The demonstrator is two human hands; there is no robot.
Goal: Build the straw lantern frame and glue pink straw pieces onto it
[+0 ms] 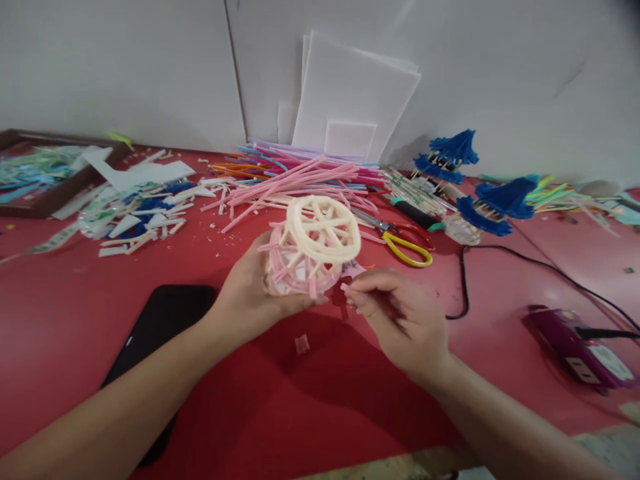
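Observation:
My left hand (250,293) is closed around a small basket-like model (313,247) made of pink and cream drinking straws, with a cream wheel-shaped ring on top. It is held just above the red table (75,313). My right hand (400,313) is beside the model on its right, fingers pinched together at its lower edge; what they pinch is too small to name. A short pink straw offcut (302,344) lies on the table below the hands.
A black phone (160,320) lies left of my forearm. Behind are a pile of coloured straws (300,175), scissors with yellow handles (406,247), white foam sheets (350,100), blue straw models (493,200), straw scraps (135,213), and a purple power strip (580,347) with a black cable.

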